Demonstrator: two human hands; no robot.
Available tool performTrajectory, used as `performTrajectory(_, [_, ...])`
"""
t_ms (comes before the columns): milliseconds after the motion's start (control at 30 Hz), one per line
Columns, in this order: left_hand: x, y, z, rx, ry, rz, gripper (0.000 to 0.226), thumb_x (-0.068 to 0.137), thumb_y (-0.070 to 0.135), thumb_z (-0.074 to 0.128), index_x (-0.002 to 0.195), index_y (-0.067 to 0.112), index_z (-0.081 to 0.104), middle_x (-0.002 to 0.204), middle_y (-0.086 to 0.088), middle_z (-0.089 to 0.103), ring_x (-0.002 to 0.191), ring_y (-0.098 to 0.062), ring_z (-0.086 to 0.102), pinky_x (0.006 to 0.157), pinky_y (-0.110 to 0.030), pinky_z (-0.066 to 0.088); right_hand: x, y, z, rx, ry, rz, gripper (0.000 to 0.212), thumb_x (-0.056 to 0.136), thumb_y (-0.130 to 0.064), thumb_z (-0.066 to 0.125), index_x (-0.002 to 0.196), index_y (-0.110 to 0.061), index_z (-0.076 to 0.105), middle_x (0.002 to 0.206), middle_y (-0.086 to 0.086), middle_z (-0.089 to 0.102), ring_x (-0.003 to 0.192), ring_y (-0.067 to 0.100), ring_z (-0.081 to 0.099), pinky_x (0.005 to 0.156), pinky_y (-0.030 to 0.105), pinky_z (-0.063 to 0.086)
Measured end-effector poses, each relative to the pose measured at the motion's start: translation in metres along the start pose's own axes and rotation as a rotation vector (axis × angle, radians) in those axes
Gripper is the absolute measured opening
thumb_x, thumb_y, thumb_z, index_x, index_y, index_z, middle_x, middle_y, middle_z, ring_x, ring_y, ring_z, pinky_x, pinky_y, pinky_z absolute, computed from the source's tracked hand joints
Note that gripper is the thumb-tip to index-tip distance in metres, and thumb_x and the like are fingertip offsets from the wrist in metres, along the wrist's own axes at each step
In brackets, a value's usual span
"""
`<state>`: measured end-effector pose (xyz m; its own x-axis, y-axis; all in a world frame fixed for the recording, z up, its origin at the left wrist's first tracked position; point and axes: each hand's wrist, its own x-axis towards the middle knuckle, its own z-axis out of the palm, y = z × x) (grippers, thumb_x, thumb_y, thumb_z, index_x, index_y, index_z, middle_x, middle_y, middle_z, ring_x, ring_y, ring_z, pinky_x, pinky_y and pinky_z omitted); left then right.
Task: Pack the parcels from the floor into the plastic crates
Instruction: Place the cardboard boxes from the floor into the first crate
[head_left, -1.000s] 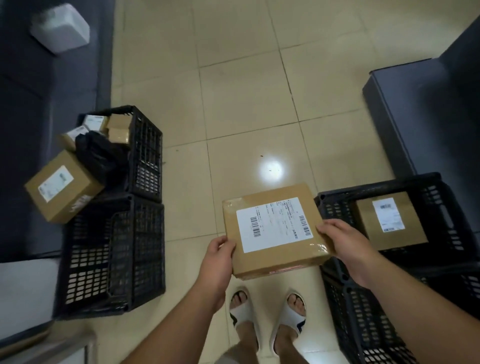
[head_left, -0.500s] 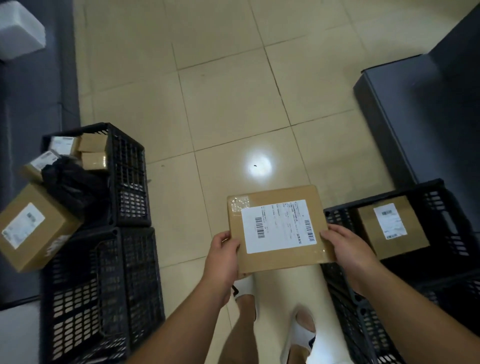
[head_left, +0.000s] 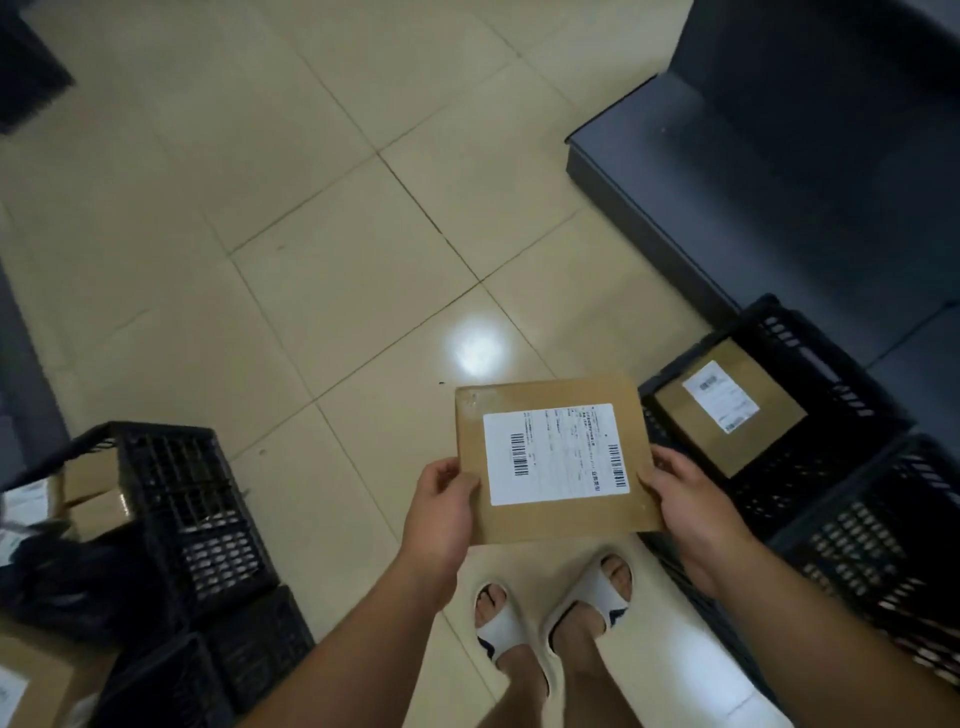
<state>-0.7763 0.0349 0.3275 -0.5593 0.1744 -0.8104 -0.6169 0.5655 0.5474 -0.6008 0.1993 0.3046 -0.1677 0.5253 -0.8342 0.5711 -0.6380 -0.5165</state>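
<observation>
Parcel (head_left: 556, 460), a flat stiff cardboard box at lower centre, looks light; its side edges suit holding. Left hand (head_left: 440, 512) and right hand (head_left: 685, 512) grip those edges. Crate (head_left: 852, 379) sits right.

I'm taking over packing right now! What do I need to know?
Left hand grips the left edge of the flat brown parcel; right hand grips its right edge, label up, above the floor.
Done: right crate already holds one labelled box; left crate holds small boxes.
Left: set the held parcel into a crate, probably the right one, which is nearer.
</observation>
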Motion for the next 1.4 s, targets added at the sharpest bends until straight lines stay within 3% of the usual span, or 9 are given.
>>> performTrajectory(333, [-0.004,0.032,0.116,0.236,-0.118,0.009,0.017,0.099,0.016,0.056,0.111,0.022,0.065,0.106,0.000,0.075,0.103,-0.024,0.068,0.080,-0.038,0.053,0.019,0.014,-0.100,0.142,0.168,0.090,0.037,0.103,-0.036,0.052,0.140,-0.035,0.054,0.107,-0.009,0.065,0.104,0.018,0.061,0.098,0.044,0.050])
performTrajectory(500, [-0.006,0.034,0.180,0.312,-0.178,-0.015,0.019,0.097,0.008,0.055,0.112,0.015,0.065,0.108,-0.007,0.074,0.099,-0.026,0.067,0.074,-0.036,0.051,0.031,0.035,-0.146,0.227,0.233,0.186,0.037,0.105,-0.041,0.047,0.139,-0.028,0.053,0.117,0.002,0.064,0.101,0.023,0.062,0.069,0.034,0.048])
performTrajectory(667, [0.005,0.034,0.226,0.464,-0.247,0.011,0.022,0.091,0.006,0.059,0.110,0.015,0.067,0.104,-0.005,0.075,0.097,-0.025,0.069,0.078,-0.037,0.054,0.043,0.053,-0.169,0.269,0.300,0.245,0.023,0.105,-0.044,0.047,0.117,-0.029,0.058,0.102,-0.004,0.063,0.094,0.019,0.059,0.073,0.032,0.046])
performTrajectory(767, [0.024,0.037,0.247,0.641,-0.303,0.016,0.032,0.081,0.011,0.060,0.110,0.020,0.071,0.101,0.000,0.077,0.098,-0.024,0.071,0.083,-0.041,0.059,0.051,0.057,-0.170,0.329,0.332,0.301,0.019,0.103,-0.043,0.049,0.099,-0.030,0.060,0.103,-0.002,0.064,0.100,0.025,0.060,0.089,0.040,0.051])
performTrajectory(900, [0.053,0.037,0.273,0.854,-0.367,0.041,0.041,0.072,0.020,0.055,0.107,0.029,0.073,0.101,0.004,0.077,0.097,-0.022,0.071,0.085,-0.044,0.060,0.068,0.061,-0.169,0.408,0.397,0.363,0.016,0.104,-0.041,0.048,0.092,-0.031,0.054,0.092,-0.007,0.057,0.092,0.021,0.055,0.090,0.039,0.047])
performTrajectory(1033, [0.072,0.041,0.299,1.047,-0.427,0.125,0.040,0.076,0.034,0.051,0.110,0.033,0.071,0.099,0.008,0.075,0.092,-0.019,0.070,0.068,-0.031,0.057,0.089,0.069,-0.161,0.473,0.444,0.394,0.018,0.103,-0.041,0.049,0.095,-0.028,0.059,0.098,-0.002,0.064,0.087,0.019,0.058,0.085,0.038,0.048])
performTrajectory(1200, [0.086,0.037,0.334,1.084,-0.470,0.121,0.027,0.093,0.023,0.055,0.116,0.030,0.066,0.108,0.003,0.070,0.091,-0.018,0.065,0.038,-0.015,0.045,0.117,0.092,-0.149,0.508,0.485,0.412,0.025,0.099,-0.046,0.048,0.115,-0.031,0.061,0.109,-0.002,0.065,0.094,0.020,0.060,0.076,0.034,0.045])
performTrajectory(1300, [0.105,0.022,0.349,1.127,-0.472,0.081,0.027,0.093,0.025,0.058,0.120,0.028,0.062,0.109,0.000,0.068,0.094,-0.023,0.065,0.055,-0.025,0.049,0.138,0.109,-0.144,0.496,0.439,0.464,0.024,0.101,-0.042,0.044,0.116,-0.028,0.056,0.111,0.002,0.064,0.089,0.017,0.059,0.060,0.028,0.041])
performTrajectory(1400, [0.125,0.004,0.361,1.187,-0.473,0.037,0.031,0.091,0.029,0.062,0.122,0.028,0.058,0.109,-0.003,0.067,0.096,-0.028,0.066,0.071,-0.038,0.059,0.160,0.123,-0.141,0.512,0.435,0.484,0.030,0.100,-0.044,0.047,0.122,-0.026,0.056,0.110,0.001,0.064,0.092,0.019,0.061,0.066,0.032,0.045])
